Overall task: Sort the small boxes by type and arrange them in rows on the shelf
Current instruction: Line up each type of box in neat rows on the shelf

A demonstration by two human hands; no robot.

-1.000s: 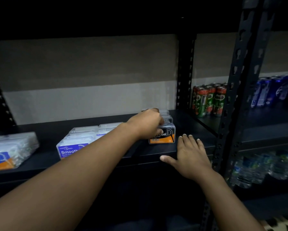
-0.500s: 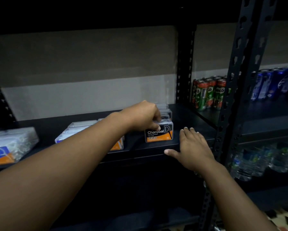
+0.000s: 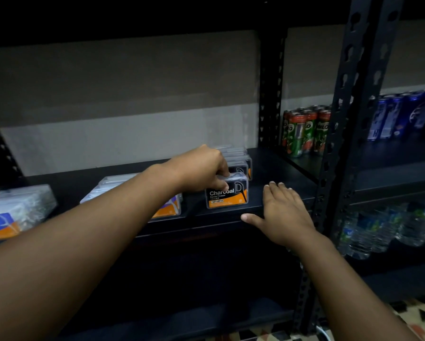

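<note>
Head view takes in a black metal shelf in dim light, and over the last second its picture has shifted only slightly, so the real change is small. To the right, past the perforated upright, the Milo cans and blue cans stand as they did, with water bottles on the level below. At the far left a wrapped bundle of flosser boxes has not moved, and the row of clear boxes with blue and orange labels is now mostly hidden behind the left forearm. The left hand, which a second ago covered the top of the front Charcoal dental flosser box, now pinches its upper left corner between curled fingers and thumb, and the label reads fully. That box stands upright near the shelf's front edge, heading a row of like boxes running back toward the wall. The right hand stays flat on the shelf edge, fingers straight and spread, holding nothing. This looks like a final squaring-up of the charcoal row.
</note>
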